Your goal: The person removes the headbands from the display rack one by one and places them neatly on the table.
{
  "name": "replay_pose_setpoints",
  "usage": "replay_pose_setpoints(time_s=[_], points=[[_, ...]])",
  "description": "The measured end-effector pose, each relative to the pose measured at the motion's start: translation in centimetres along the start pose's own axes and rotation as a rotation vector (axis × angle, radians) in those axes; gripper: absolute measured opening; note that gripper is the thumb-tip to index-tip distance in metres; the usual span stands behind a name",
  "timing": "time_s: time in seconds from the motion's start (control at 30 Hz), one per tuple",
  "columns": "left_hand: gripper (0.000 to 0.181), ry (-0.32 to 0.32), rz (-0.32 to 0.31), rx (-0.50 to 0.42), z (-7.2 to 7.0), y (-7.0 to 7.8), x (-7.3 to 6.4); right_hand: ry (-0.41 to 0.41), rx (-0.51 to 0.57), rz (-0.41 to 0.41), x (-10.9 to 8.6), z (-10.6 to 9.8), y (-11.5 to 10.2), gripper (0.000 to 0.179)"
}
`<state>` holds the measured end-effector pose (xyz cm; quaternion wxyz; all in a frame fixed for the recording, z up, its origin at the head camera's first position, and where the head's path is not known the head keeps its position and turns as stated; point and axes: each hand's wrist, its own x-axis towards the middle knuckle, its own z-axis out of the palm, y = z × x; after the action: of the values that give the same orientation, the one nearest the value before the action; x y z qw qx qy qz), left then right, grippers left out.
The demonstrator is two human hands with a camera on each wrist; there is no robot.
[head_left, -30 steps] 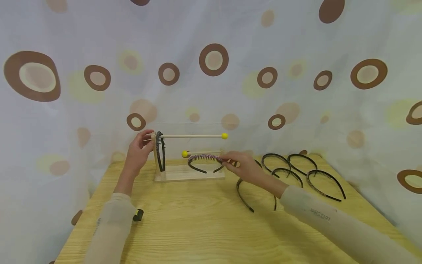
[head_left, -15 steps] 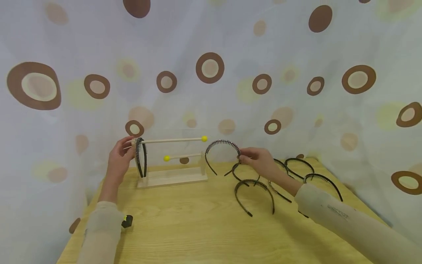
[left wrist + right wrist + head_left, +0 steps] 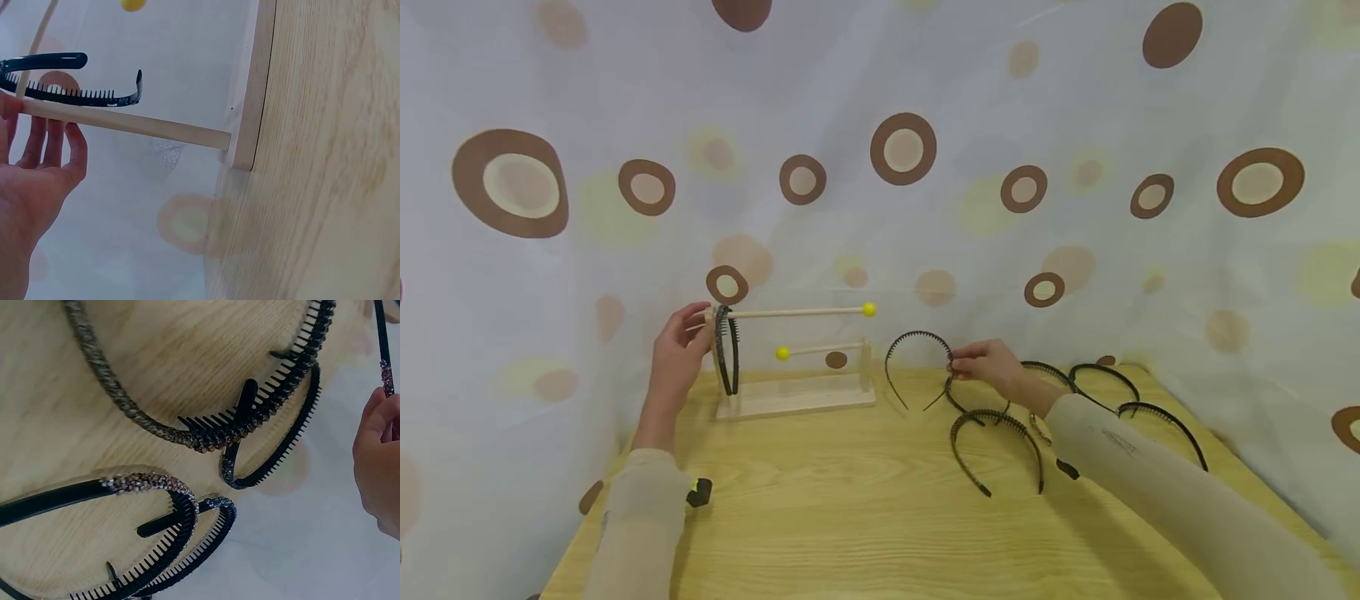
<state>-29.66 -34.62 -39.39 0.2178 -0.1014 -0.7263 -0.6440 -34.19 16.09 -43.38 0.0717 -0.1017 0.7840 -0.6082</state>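
A wooden stand with two yellow-tipped rods is on the left part of the table. My left hand grips the top of its left post, with fingers bent behind the wood. Right beside that post, a black toothed headband hangs on the upper rod. To the right of the stand, my right hand pinches the side of another headband, its two ends pointing down. Pink glitter shows on this headband near the fingertips in the right wrist view.
Several more black headbands lie or lean on the table at the right, under and beyond my right forearm; the nearest headband has a dark braided band. The lower rod points left from the right post. A patterned curtain hangs behind the table.
My right hand has carried its headband rightward, away from the lower rod, and tipped it upright. The stand has shifted left with my left hand on its post.
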Motion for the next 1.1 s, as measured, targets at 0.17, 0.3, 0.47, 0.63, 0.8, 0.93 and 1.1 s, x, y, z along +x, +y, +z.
replay_pose_setpoints(time_s=[0.17, 0.3, 0.47, 0.63, 0.8, 0.93, 1.1], points=[[0.044, 0.005, 0.001, -0.016, -0.4, -1.9, 0.9, -0.045, 0.020, 0.108, 1.9, 0.1, 1.0, 0.038], [0.044, 0.017, -0.001, 0.007, -0.2, -2.8, 1.1, -0.074, -0.065, 0.158, 2.2, -0.2, 1.3, 0.040], [0.046, 0.028, -0.002, 0.014, -0.4, -2.8, 1.3, -0.102, -0.173, 0.172, 2.8, -0.2, 1.3, 0.039], [0.046, 0.034, -0.017, 0.023, -0.8, -2.8, 1.5, -0.112, -0.248, 0.154, 3.3, 0.3, 1.1, 0.036], [0.045, 0.037, -0.020, 0.012, -0.7, -2.7, 1.5, -0.073, -0.353, 0.111, 3.1, 1.1, 0.7, 0.030], [0.046, 0.037, -0.020, 0.019, -0.7, -2.6, 1.4, -0.014, -0.442, 0.096, 3.4, 1.7, 1.3, 0.026], [0.043, 0.034, -0.019, 0.019, -0.8, -2.6, 1.4, 0.008, -0.494, 0.101, 3.6, 2.1, 1.7, 0.025]])
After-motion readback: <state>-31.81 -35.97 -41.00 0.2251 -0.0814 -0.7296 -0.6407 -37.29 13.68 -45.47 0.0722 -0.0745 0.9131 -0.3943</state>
